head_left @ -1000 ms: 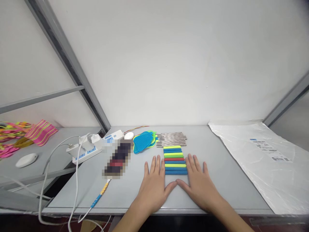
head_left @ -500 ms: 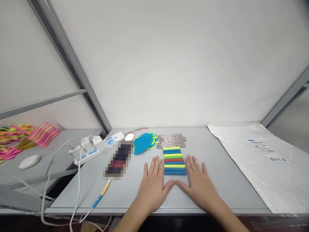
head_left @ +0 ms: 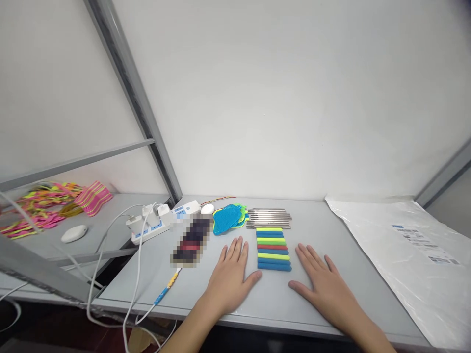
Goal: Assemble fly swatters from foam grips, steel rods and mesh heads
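Note:
My left hand (head_left: 231, 279) lies palm down on the grey table, fingers apart, holding nothing. My right hand (head_left: 324, 282) also rests flat, open, to the right. Between them is a row of coloured foam-like tubes (head_left: 272, 249) in blue, yellow-green, green and red, laid side by side; neither hand touches them. Behind the tubes lie several thin metal rods (head_left: 269, 218), stacked side by side. Left of the rods is a small pile of blue and yellow-green mesh fly swatter heads (head_left: 228, 219).
A pixelated phone-like object (head_left: 192, 242) with a cable lies left of my left hand. Beyond it are a white power strip (head_left: 150, 230) with plugs and a round white item (head_left: 207, 209). A white plastic mailing bag (head_left: 401, 255) covers the right side. Pink striped pieces (head_left: 93, 198) lie far left.
My hands have moved apart: the thumbs nearly met before, and now a gap separates them. The right hand sits farther from the tubes. The whole view has shifted and tilted slightly.

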`<state>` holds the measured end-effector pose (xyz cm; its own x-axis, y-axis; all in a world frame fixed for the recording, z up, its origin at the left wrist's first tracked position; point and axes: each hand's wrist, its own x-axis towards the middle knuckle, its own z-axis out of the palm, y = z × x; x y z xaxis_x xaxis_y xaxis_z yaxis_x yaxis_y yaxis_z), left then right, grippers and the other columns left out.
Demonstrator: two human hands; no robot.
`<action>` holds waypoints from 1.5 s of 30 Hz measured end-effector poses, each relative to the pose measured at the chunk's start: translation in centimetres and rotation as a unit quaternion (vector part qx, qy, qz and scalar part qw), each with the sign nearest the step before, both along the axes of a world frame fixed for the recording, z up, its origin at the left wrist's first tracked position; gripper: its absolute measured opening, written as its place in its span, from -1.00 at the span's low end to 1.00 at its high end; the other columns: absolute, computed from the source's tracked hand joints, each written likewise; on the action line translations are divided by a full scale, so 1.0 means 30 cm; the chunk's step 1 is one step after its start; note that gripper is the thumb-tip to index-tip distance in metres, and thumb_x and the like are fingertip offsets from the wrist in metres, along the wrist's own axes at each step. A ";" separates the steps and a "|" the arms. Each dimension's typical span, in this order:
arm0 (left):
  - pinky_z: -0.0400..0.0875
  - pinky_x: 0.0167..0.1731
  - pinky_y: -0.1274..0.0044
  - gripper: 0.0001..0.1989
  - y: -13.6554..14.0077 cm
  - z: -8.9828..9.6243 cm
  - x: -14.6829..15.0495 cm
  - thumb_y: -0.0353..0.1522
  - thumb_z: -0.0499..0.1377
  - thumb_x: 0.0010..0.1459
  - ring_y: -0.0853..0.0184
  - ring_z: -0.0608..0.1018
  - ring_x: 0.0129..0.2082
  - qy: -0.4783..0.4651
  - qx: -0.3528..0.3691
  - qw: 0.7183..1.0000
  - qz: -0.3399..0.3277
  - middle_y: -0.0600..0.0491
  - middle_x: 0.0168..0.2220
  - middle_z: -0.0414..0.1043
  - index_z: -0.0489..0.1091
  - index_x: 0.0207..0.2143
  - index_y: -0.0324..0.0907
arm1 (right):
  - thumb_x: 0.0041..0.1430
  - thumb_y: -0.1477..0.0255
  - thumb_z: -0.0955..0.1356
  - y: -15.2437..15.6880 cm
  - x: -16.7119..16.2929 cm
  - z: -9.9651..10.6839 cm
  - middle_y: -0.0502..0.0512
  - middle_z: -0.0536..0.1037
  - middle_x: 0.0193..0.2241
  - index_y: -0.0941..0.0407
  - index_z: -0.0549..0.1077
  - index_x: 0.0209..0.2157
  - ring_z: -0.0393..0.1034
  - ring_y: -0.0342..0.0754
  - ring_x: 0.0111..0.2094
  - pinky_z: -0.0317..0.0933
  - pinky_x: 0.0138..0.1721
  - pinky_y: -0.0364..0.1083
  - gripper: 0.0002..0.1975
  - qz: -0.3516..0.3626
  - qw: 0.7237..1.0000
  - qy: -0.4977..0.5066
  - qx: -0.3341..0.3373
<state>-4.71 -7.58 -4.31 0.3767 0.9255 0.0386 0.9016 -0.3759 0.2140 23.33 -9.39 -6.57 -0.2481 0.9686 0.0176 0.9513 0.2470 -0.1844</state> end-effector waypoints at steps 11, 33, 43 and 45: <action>-0.20 0.27 0.19 -0.19 -0.004 0.001 0.006 0.10 -0.22 0.21 0.11 -0.18 0.35 0.008 0.005 1.000 -0.002 -0.10 0.37 -0.31 -0.17 0.34 -0.21 | 0.21 -0.10 0.06 -0.005 0.003 -0.001 -0.04 -0.18 0.35 -0.01 -0.25 0.34 -0.31 0.09 0.35 -0.26 0.27 0.24 -0.20 0.015 1.000 -0.014 0.016; -0.18 0.27 0.20 -0.19 -0.003 -0.008 0.004 0.10 -0.19 0.21 0.09 -0.14 0.35 0.003 0.014 1.000 -0.001 -0.10 0.37 -0.26 -0.12 0.34 -0.20 | 0.20 -0.10 0.09 -0.005 0.000 0.002 -0.04 -0.14 0.34 -0.01 -0.20 0.34 -0.28 0.07 0.34 -0.28 0.29 0.21 -0.20 0.004 1.000 0.009 0.013; 0.18 0.09 0.33 -0.49 0.162 0.192 0.009 -0.07 -0.16 0.30 0.15 0.30 0.13 -0.045 0.134 0.988 0.060 -0.05 0.10 0.35 0.28 0.10 -0.13 | 0.20 -0.09 0.09 0.000 0.009 -0.024 -0.06 -0.14 0.34 -0.03 -0.19 0.34 -0.26 0.08 0.34 -0.23 0.28 0.24 -0.21 0.012 1.000 -0.004 0.024; 0.13 0.11 0.25 -0.49 0.244 0.205 0.006 -0.07 -0.10 0.27 0.08 0.20 0.20 -0.006 0.137 0.983 0.119 -0.10 0.20 0.22 0.21 0.15 -0.14 | 0.20 -0.08 0.10 0.005 0.016 -0.042 -0.07 -0.13 0.33 -0.06 -0.21 0.34 -0.25 0.09 0.34 -0.19 0.27 0.25 -0.22 0.016 0.999 -0.009 0.032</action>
<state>-4.54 -0.26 1.83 0.1486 0.9414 0.3026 0.9690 -0.1998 0.1457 23.82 -9.25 -7.82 -0.2800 0.9570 0.0754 0.9456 0.2885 -0.1503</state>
